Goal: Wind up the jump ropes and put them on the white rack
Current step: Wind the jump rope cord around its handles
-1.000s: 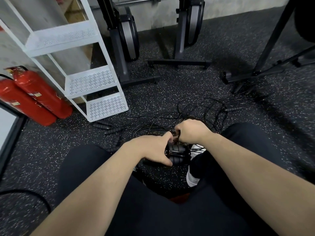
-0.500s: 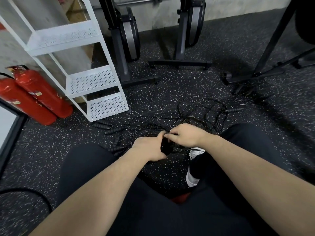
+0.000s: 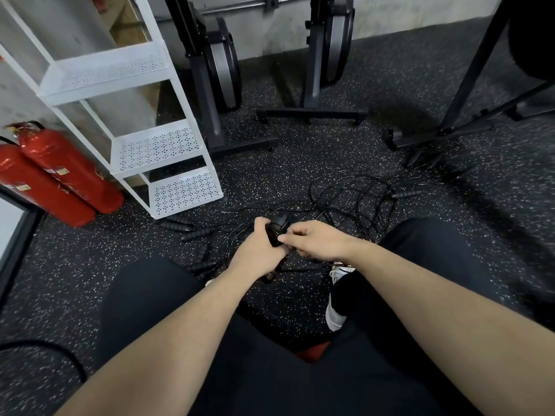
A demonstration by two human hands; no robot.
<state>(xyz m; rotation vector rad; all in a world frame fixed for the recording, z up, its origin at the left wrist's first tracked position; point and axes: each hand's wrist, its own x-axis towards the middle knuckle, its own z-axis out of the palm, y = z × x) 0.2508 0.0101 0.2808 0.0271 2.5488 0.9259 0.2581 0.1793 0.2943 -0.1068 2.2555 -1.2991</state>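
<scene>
The person is crouched over a mess of jump ropes on the speckled gym floor, with the left hand curled around a pair of black handles held together, while the right hand pinches the thin cord right at the bundle, looks like mid-wrap. The rest of the cord tangle is spread out on the floor just past the hands, and more loose handles lie to the left near the foot of the white rack, whose shelves look bare. These ropes seem light and super floppy, thin wire-ish cord that probably springs back and snags on its neighbours, so grabbing by the chunky ribbed grips and keeping tension on the cord is likely the way to go.
</scene>
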